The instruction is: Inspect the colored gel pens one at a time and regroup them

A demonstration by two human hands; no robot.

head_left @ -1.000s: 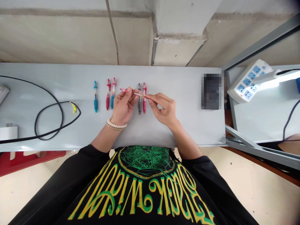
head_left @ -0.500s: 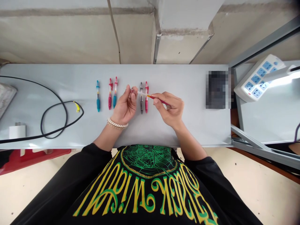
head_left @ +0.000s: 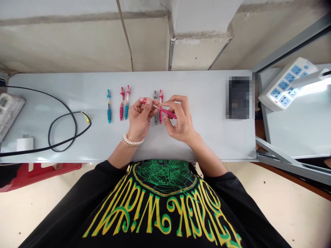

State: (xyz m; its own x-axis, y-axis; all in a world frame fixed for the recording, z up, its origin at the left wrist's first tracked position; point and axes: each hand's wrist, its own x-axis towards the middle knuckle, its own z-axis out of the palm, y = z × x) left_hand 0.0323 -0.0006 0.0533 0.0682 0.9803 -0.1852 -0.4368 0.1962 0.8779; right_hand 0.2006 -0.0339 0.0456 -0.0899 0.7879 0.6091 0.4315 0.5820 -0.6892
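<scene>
A pink pen (head_left: pixel 168 113) with a clear barrel is held aslant above the table between my two hands. My left hand (head_left: pixel 141 119) is closed on its clear and pink clip end, thumb pressed on top. The fingers of my right hand (head_left: pixel 181 120) are bent around the pink rubber grip. Behind my hands lie a black pen (head_left: pixel 155 119) and a pink pen (head_left: pixel 160 119), both partly covered by my fingers. Left of my left hand are a blue pen (head_left: pixel 109 106), a pink pen (head_left: pixel 121 105) and a pen with a pink top and blue grip (head_left: pixel 126 106).
A looped black cable (head_left: pixel 74 124) and a white charger (head_left: pixel 25 143) lie on the grey table (head_left: pixel 207 137) at left. A white power strip (head_left: pixel 11 112) sits at the far left edge. At right are a blurred dark box (head_left: pixel 239 100) and another power strip (head_left: pixel 289 82).
My right hand has moved left, toward my left hand. The thin pink and clear pieces held apart before now form one pen with its pink grip showing.
</scene>
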